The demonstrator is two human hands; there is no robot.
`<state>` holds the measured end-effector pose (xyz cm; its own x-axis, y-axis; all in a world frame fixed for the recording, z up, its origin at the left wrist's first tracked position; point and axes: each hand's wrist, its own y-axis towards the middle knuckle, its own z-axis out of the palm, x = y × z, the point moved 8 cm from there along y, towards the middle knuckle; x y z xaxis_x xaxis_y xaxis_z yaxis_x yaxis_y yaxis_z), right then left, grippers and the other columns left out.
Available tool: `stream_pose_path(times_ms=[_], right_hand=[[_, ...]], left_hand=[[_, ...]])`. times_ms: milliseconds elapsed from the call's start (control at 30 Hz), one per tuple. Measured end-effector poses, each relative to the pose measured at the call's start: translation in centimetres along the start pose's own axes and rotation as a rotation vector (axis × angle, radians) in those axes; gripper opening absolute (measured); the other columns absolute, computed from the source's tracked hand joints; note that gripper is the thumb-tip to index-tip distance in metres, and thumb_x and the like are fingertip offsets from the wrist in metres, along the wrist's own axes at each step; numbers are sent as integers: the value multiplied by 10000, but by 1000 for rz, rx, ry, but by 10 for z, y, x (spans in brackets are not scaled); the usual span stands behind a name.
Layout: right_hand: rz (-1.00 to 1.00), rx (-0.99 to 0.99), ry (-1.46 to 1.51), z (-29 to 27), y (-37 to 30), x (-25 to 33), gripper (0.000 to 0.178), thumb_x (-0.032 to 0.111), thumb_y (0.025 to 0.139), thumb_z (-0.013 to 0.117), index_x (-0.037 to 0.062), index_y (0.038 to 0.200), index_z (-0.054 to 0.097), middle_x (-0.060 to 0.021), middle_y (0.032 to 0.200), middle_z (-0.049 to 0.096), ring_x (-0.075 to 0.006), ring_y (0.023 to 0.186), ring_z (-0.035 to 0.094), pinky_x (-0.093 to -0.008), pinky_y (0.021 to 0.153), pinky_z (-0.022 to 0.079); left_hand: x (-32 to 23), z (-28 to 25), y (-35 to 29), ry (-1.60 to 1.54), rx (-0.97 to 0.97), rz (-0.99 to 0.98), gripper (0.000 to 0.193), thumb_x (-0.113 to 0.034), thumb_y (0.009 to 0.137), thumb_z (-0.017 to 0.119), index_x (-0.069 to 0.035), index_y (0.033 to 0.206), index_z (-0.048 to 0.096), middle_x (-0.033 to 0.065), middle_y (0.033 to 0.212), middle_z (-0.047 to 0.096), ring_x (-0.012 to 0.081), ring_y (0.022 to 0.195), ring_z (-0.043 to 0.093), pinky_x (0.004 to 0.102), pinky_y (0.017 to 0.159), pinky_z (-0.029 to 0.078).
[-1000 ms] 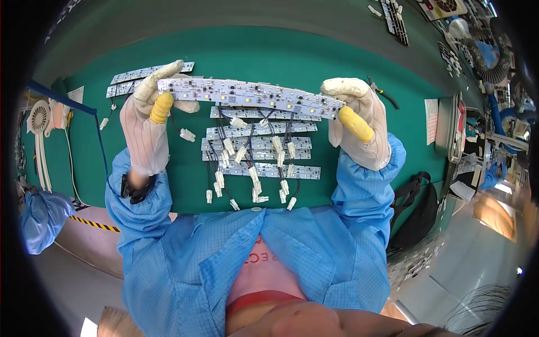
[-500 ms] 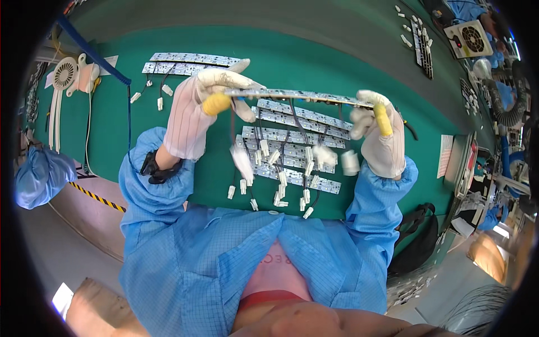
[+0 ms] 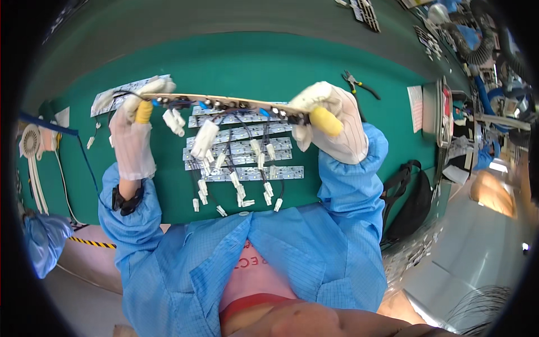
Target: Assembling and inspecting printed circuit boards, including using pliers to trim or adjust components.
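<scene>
My left hand (image 3: pixel 135 132) and my right hand (image 3: pixel 337 123), in white striped gloves with yellow fingertip covers, grip the two ends of a long circuit board strip (image 3: pixel 224 102). I hold it raised above the table, nearly edge-on, with small black and blue components showing along its underside. Dark wires with white connectors (image 3: pixel 205 138) dangle from it. Beneath lie several similar LED board strips (image 3: pixel 281 173) in rows, their wires and white plugs (image 3: pixel 241 194) trailing toward me. Another LED strip (image 3: pixel 101 101) lies behind my left hand, partly covered by it.
Everything lies on a green mat (image 3: pixel 241 56). Yellow-and-black pliers (image 3: pixel 359 87) are beyond my right hand. A small white fan (image 3: pixel 31 143) and a blue cord (image 3: pixel 50 124) are at the left. A black bag (image 3: pixel 412 208) and a metal tray (image 3: pixel 437 112) stand at the right.
The held strip has tipped, so its component side now shows more. My left hand has moved farther left along it. The whole view has shifted, uncovering the pliers.
</scene>
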<state>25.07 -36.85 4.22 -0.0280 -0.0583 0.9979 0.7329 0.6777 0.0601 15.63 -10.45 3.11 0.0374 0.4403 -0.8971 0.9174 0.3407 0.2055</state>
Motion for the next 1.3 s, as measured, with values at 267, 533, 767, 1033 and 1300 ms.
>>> stream_pose_path(times_ms=[267, 533, 767, 1033, 1300], right_hand=[[233, -33, 301, -1, 5, -23, 335, 335, 913, 565, 4, 962, 552, -68, 611, 597, -123, 409, 511, -214, 454, 415], [196, -56, 268, -9, 3, -32, 348, 324, 917, 568, -2, 1036, 546, -92, 698, 609, -123, 480, 544, -215, 413, 416], [127, 50, 290, 9, 9, -14, 513, 234, 829, 702, 34, 1228, 448, -54, 897, 569, -84, 628, 516, -192, 508, 401], [-106, 48, -1226, -6, 12, -20, 439, 125, 766, 709, 80, 1173, 552, -116, 1186, 556, -301, 1000, 572, -364, 814, 505], [-91, 206, -1110, -4, 15, -28, 332, 106, 692, 752, 79, 978, 586, -109, 1020, 594, -264, 924, 582, -360, 779, 476]], left_hand=[[18, -10, -5, -236, -53, -76, 441, -350, 992, 391, 11, 1095, 623, 39, 769, 666, 96, 677, 555, 219, 622, 389], [4, 0, -8, -335, 126, -21, 354, -237, 959, 484, 21, 1190, 558, 114, 885, 684, 130, 671, 632, 255, 709, 492], [14, 6, -2, -484, 139, -22, 311, -236, 979, 462, -45, 1219, 511, 63, 1064, 602, 123, 828, 630, 225, 577, 491], [80, -143, 58, 499, -110, 30, 179, -121, 857, 525, -70, 994, 629, 109, 975, 621, 293, 906, 591, 352, 810, 459], [-32, -70, 30, 481, -356, 429, 226, -87, 779, 667, -131, 1000, 668, 63, 1084, 634, 273, 1069, 550, 380, 922, 433]])
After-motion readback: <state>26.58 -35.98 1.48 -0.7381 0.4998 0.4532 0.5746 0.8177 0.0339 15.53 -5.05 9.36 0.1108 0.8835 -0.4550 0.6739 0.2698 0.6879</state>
